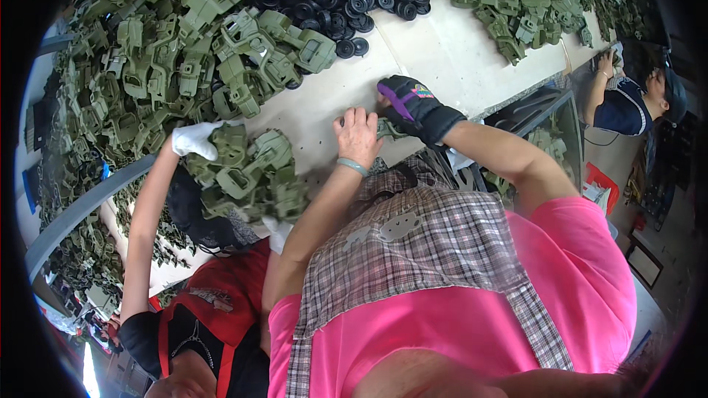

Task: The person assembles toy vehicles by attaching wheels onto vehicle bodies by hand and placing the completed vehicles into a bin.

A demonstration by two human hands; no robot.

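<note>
My left hand (pixel 358 138) is bare, with a pale green bangle (pixel 352 166) at the wrist. Its fingers lie spread on the pale tabletop (pixel 313 103), and I see nothing in them. Close to its right is my right hand (pixel 417 108), in a black fingerless-style glove with a purple strap. That hand's fingers curl toward the left one; what they hold, if anything, is hidden. Just below the glove, a bit of a green plastic part (pixel 389 130) shows at the table edge. Black toy wheels (pixel 358 4) lie heaped beyond both hands.
Green plastic toy vehicle bodies (pixel 181 51) are piled high at the left, with more green parts (pixel 516 7) at the far right. On my left a co-worker's white-gloved hand (pixel 195 140) touches a cluster of green bodies (pixel 251 169). Another person (pixel 627 103) is at the right.
</note>
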